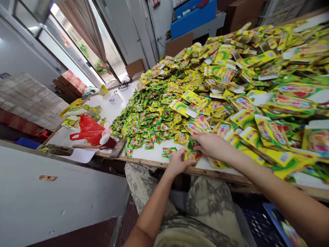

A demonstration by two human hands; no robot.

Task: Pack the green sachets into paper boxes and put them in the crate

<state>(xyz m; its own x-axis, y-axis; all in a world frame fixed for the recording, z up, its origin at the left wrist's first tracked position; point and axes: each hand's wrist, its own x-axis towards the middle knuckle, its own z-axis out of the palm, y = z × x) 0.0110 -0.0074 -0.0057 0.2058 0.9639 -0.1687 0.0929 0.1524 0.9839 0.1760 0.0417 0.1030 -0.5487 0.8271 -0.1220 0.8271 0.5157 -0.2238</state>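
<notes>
At the table's front edge my left hand (179,161) is closed on a small yellow box (192,156) with red and green print. My right hand (208,144) reaches in from the right, its bent fingers at the top of the same box, by a green sachet; what they pinch is partly hidden. Just left of my hands a green sachet (169,152) lies on the white tabletop. Behind them is a large heap of green and yellow sachets (151,116). Many flat yellow boxes (272,132) are piled to the right.
A red plastic bag (89,131) and a dark red cup (109,141) stand left on the white table (120,99). Yellow packaging (82,111) lies farther left. The wooden front edge (154,163) runs before my lap. A blue crate (253,219) is below right.
</notes>
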